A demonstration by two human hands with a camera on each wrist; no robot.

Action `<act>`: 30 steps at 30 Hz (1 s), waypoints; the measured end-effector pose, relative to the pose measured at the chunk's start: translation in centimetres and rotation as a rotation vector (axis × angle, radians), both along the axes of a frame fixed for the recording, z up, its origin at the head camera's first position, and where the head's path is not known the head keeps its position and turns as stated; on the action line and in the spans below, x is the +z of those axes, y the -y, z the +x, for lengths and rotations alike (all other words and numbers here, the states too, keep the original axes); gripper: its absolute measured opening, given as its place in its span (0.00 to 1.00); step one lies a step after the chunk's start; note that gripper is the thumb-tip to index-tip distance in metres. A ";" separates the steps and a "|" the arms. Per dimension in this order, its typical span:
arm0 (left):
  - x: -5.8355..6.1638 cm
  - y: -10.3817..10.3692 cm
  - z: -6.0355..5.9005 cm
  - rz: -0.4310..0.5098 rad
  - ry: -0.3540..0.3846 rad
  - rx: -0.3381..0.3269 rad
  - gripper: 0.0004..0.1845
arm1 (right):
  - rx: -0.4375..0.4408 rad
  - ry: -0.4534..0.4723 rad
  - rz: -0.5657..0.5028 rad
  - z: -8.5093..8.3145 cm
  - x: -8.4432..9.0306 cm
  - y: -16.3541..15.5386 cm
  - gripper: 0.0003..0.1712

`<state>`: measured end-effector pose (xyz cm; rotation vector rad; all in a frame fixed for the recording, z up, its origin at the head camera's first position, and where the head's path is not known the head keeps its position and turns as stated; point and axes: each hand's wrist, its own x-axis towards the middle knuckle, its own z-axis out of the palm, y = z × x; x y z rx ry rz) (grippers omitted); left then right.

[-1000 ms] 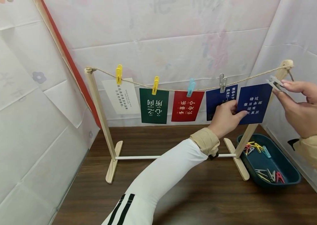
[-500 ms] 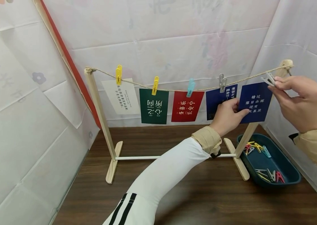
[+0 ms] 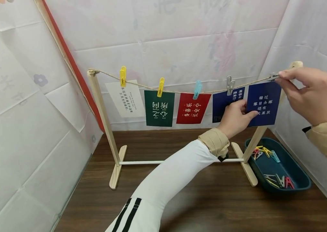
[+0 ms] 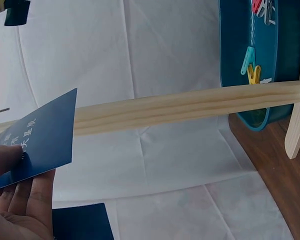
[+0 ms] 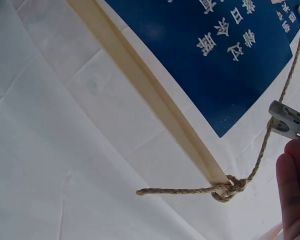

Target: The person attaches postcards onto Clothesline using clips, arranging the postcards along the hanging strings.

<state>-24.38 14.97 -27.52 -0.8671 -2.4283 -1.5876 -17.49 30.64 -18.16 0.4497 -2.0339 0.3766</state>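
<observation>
My left hand [image 3: 236,117] pinches a dark blue card [image 3: 263,104] with white Chinese writing between thumb and fingers, its top edge just below the twine [image 3: 249,83]. Thumb in front and fingers behind show in the left wrist view, on the same card [image 4: 50,135]. My right hand [image 3: 314,93] pinches a grey clothespin [image 3: 273,76] above that card's top right corner. In the right wrist view the clothespin [image 5: 290,120] is at the twine [image 5: 262,147], the card's corner apart from it. Another dark blue card [image 3: 220,106] hangs from a grey clothespin [image 3: 230,85], partly behind my left hand.
A red card [image 3: 193,109], a green card [image 3: 159,109] and a white card [image 3: 125,100] hang leftward from clothespins. The twine spans a wooden stand [image 3: 105,129]. A dark teal basin [image 3: 285,164] with several clothespins stands by its right foot [image 3: 244,164] on the brown table [image 3: 210,203].
My right hand has risen and moved left, bringing the grey clothespin from the right of the card up to the twine. The held card has risen slightly toward the twine.
</observation>
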 end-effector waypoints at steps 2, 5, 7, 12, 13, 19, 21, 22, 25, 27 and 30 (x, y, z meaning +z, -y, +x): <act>0.1 0.0 -0.1 -0.004 -0.001 0.004 0.13 | 0.002 0.027 -0.031 -0.3 0.4 0.1 0.13; 0.1 0.0 -0.4 -0.007 0.000 0.007 0.13 | 0.001 0.090 -0.113 -0.8 0.9 0.0 0.13; 0.1 0.0 -0.6 -0.014 -0.005 0.012 0.13 | -0.006 0.123 -0.149 -1.1 1.2 -0.2 0.14; 0.0 0.0 -1.0 -0.028 -0.039 0.016 0.15 | -0.022 0.183 -0.200 -1.8 1.4 -0.7 0.16; 0.0 -0.1 -1.1 -0.029 -0.047 0.013 0.15 | -0.018 0.190 -0.207 -1.9 1.4 -0.8 0.17; -0.1 0.0 -1.2 -0.015 -0.068 -0.009 0.13 | -0.012 0.229 -0.249 -2.2 1.5 -0.7 0.18; -0.1 0.0 -1.2 -0.007 -0.070 -0.013 0.14 | -0.021 0.253 -0.264 -2.2 1.6 -0.7 0.19; -0.1 0.1 -1.2 -0.009 -0.072 -0.011 0.14 | -0.027 0.269 -0.269 -2.2 1.6 -0.7 0.19; -0.1 0.2 -1.2 -0.004 -0.074 -0.011 0.16 | -0.053 0.316 -0.259 -2.1 1.7 -0.7 0.20; -0.1 0.2 -1.2 0.002 -0.076 -0.015 0.16 | -0.065 0.347 -0.233 -2.1 1.8 -0.7 0.20; -0.1 0.2 -1.1 -0.001 -0.072 -0.013 0.16 | -0.055 0.373 -0.193 -2.1 1.9 -0.9 0.21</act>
